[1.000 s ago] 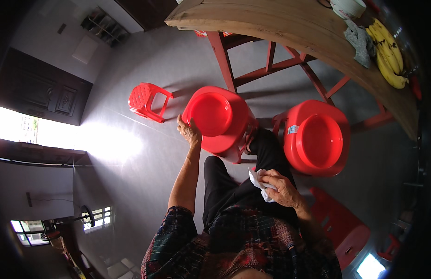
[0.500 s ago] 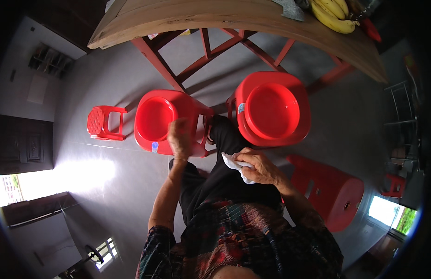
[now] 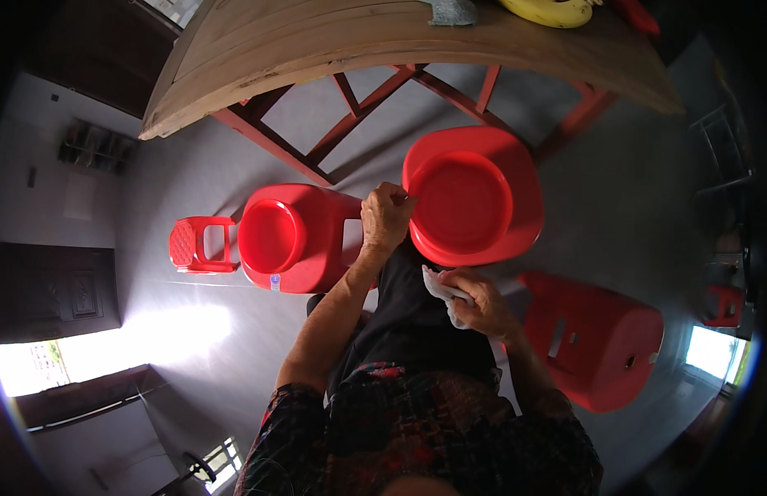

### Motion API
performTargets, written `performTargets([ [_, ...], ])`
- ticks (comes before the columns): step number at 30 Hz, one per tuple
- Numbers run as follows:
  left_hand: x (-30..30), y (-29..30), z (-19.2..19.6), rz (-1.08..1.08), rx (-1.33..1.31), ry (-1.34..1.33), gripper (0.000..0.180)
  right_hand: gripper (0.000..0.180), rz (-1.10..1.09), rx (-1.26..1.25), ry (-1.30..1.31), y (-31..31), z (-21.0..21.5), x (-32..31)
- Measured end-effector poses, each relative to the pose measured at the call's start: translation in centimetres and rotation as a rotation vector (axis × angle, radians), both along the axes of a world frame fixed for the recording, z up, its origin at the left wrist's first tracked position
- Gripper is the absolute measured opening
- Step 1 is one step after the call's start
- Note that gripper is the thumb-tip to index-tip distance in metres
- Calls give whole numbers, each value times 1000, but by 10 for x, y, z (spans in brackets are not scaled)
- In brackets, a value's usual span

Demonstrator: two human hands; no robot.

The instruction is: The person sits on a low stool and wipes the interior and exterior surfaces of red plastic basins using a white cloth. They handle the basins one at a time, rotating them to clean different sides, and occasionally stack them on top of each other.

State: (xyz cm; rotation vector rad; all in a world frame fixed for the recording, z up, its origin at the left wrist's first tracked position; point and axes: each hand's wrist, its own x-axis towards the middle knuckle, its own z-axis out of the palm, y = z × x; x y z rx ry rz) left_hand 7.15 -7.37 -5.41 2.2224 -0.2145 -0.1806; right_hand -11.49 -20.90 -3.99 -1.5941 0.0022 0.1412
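My left hand (image 3: pixel 387 217) has its fingers curled together at the left edge of a red plastic stool (image 3: pixel 528 223). Its fingertips meet that edge beside the rim of a wide red basin (image 3: pixel 462 202), which rests on the stool seat; whatever they may pinch is hidden. A crumpled white cloth (image 3: pixel 445 295) is gripped in my right hand (image 3: pixel 481 304), held over my lap below the basin. To the left, a smaller round red basin (image 3: pixel 270 236) sits on another red stool (image 3: pixel 321 240). Both basins appear to hold nothing solid.
A wooden table (image 3: pixel 342 41) with red crossed legs spans the far side, bearing bananas (image 3: pixel 553 10) and a grey cloth-like item (image 3: pixel 452 11). A low red stool (image 3: pixel 203 245) stands at far left. Another red stool (image 3: pixel 594 343) is by my right arm.
My left hand has moved right, from the smaller basin to the edge of the right stool. My right hand keeps the white cloth and has shifted slightly right; the view has also shifted.
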Motion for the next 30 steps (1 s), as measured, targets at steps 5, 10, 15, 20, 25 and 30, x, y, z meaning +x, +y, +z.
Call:
performTargets([
  [5, 5, -6, 2, 20, 82, 67, 24, 30, -40, 71, 58, -8, -2, -1],
  [10, 10, -12, 1, 46, 45, 212, 24, 29, -73, -196, -42, -14, -6, 1],
  [15, 5, -19, 10, -7, 42, 170, 27, 29, -93, -312, -97, -17, -17, 0],
  [20, 1, -20, 13, 19, 50, -2, 30, 29, -113, -282, -98, -19, -19, 1],
  [25, -4, -19, 14, 26, 32, -95, 30, 30, -101, -249, -55, -18, -7, 2],
  [30, -1, -17, 14, 30, -88, -133, 29, 30, -67, -262, -15, -13, -5, 1],
])
